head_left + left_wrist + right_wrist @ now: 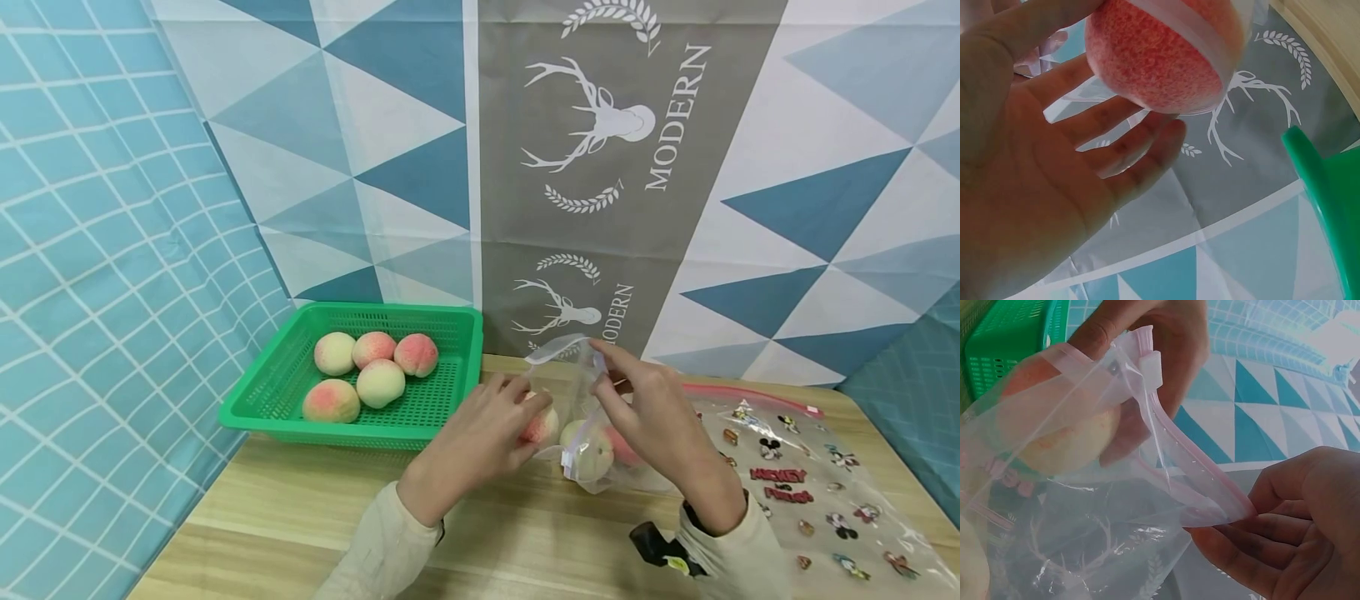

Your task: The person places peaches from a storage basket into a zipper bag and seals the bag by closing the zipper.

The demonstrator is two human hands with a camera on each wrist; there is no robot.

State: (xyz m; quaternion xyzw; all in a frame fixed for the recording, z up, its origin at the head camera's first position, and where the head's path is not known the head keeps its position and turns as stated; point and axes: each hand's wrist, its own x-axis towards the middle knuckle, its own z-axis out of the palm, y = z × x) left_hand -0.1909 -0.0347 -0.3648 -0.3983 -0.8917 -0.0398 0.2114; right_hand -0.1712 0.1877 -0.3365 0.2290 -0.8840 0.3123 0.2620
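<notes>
My left hand (480, 421) holds a red-and-cream peach (542, 423) between thumb and fingers at the mouth of a clear zip bag (567, 385). In the left wrist view the peach (1160, 59) shows a red, fuzzy side, with a plastic band across it and the lower fingers spread beneath. My right hand (656, 408) pinches the bag's upper edge, and the mouth gapes. The right wrist view shows the pink zip strip (1200, 465) between finger and thumb, with a white slider (1152, 372) near the left hand. Other peaches (594, 457) lie inside the bag.
A green plastic basket (251, 400) with several peaches (381, 383) stands at the left against the patterned backdrop. To the right, a larger clear zip bag (817, 525) with cartoon prints and a pink zip lies flat on the wooden table (300, 500).
</notes>
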